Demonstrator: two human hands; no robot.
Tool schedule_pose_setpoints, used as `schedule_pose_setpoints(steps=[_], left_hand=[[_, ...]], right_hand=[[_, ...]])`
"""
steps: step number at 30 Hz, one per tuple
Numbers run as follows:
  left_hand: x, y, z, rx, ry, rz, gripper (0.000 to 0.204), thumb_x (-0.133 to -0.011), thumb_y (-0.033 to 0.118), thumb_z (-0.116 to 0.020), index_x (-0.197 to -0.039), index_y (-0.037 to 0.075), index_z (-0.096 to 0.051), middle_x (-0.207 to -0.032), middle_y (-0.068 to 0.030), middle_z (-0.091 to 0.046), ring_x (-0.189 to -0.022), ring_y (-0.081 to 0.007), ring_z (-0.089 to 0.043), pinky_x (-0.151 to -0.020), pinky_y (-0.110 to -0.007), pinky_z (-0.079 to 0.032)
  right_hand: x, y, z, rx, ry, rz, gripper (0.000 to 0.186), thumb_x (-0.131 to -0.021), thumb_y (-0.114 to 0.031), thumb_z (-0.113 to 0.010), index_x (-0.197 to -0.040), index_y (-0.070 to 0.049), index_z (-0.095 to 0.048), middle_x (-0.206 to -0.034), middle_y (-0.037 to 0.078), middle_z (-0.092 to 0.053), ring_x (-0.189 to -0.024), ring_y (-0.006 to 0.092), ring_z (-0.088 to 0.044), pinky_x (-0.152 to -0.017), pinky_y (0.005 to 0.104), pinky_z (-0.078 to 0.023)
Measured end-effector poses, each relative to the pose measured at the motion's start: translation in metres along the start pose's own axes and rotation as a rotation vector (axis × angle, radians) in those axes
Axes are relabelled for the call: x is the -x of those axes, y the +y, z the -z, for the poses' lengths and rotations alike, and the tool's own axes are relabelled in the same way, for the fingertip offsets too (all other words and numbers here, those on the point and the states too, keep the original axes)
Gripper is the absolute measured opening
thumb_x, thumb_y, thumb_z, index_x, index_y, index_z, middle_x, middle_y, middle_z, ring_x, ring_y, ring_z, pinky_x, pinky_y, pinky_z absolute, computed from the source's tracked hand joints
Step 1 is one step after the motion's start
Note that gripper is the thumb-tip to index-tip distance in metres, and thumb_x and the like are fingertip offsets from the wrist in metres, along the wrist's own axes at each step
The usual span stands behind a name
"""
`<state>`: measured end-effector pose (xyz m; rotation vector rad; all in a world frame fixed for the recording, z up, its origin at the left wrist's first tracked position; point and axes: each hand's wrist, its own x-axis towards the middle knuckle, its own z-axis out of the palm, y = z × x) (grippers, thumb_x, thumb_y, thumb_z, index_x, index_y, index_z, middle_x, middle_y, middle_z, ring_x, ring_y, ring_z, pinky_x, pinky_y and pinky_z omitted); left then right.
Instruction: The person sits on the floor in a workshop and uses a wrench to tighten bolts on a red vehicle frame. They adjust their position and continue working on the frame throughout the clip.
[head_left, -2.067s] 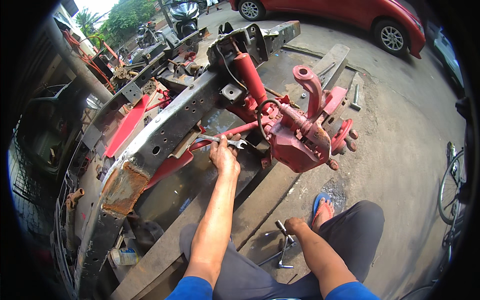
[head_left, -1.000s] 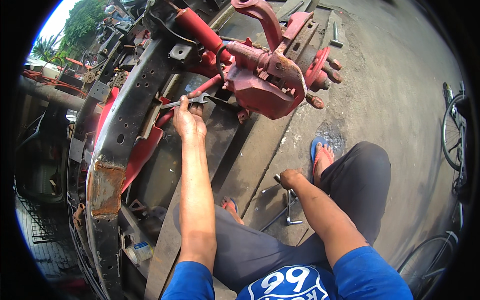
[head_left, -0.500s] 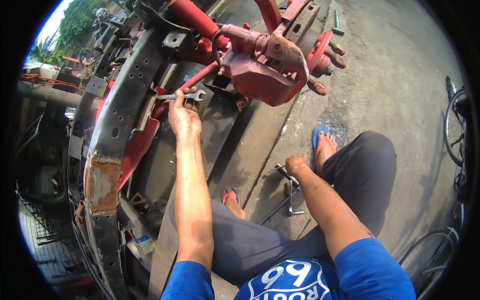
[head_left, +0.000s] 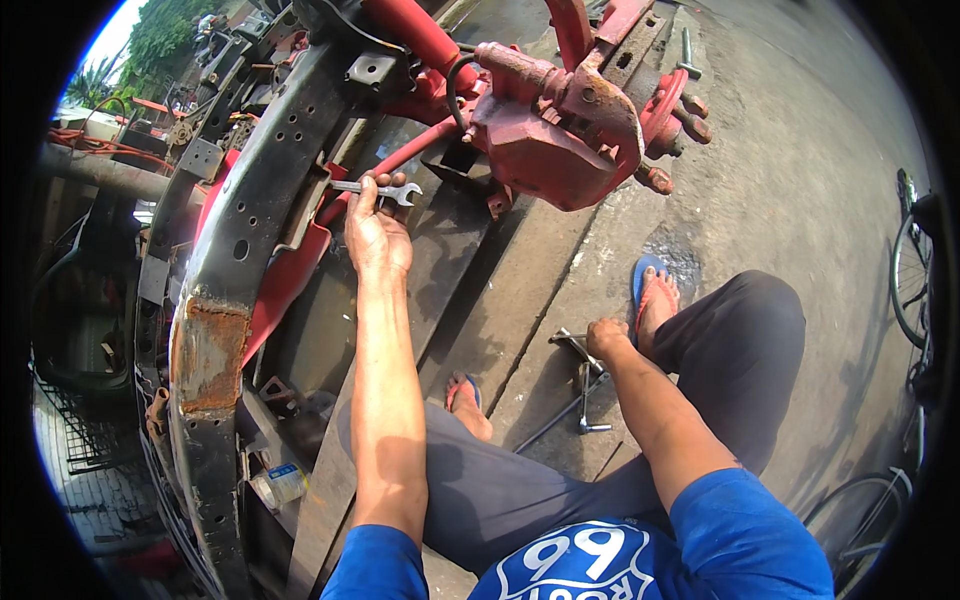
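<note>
My left hand (head_left: 378,228) is closed around a silver open-end wrench (head_left: 400,192). The wrench lies level, its jaw past my fingers and its other end at a bracket on the black frame rail (head_left: 262,190). Low by my right foot, my right hand (head_left: 606,338) is closed; whatever its fingers hold, if anything, is hidden. Against it or just left of it are metal hand tools (head_left: 574,344) on the ground, with an L-shaped socket handle (head_left: 586,402) below them. Beyond my left hand runs a red rod (head_left: 402,152).
A red axle hub assembly (head_left: 545,160) with thick studs juts out ahead. A long metal bar (head_left: 560,410) lies on the concrete beneath my legs. Another steel tool (head_left: 687,55) rests farther off. A can (head_left: 280,486) sits by the rail; a bicycle wheel (head_left: 905,265) stands at right.
The view has shifted slightly, so the frame and hub appear farther right. My left hand still grips the wrench. Near my right hand, the thin metal piece seen earlier no longer shows the same way.
</note>
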<state>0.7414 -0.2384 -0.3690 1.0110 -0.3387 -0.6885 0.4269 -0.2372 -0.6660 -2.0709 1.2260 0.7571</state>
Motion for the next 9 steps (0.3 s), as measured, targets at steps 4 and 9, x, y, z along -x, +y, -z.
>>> schedule_pose_setpoints(steps=[4, 9], left_hand=[[0.001, -0.001, 0.007, 0.357, -0.221, 0.117, 0.034, -0.106, 0.034, -0.043, -0.101, 0.004, -0.058, -0.101, -0.0092, -0.065, -0.112, -0.0305, -0.062, -0.103, -0.051, -0.05], [0.002, -0.001, 0.004, 0.623, -0.357, 0.244, 0.056, -0.103, 0.057, -0.033, -0.091, 0.007, -0.053, -0.082, -0.0065, -0.057, -0.089, -0.0268, -0.06, -0.101, -0.051, -0.048]], right_hand=[[-0.006, 0.007, -0.018, 0.022, 0.038, -0.017, 0.03, -0.091, -0.018, -0.056, -0.115, -0.013, -0.073, -0.126, 0.013, -0.067, -0.122, 0.0343, -0.059, -0.101, 0.0525, -0.044], [0.023, -0.024, 0.024, 0.126, -0.048, -0.025, 0.041, -0.086, -0.025, -0.066, -0.127, -0.017, -0.066, -0.143, 0.012, -0.052, -0.135, 0.0349, -0.046, -0.107, 0.0503, -0.039]])
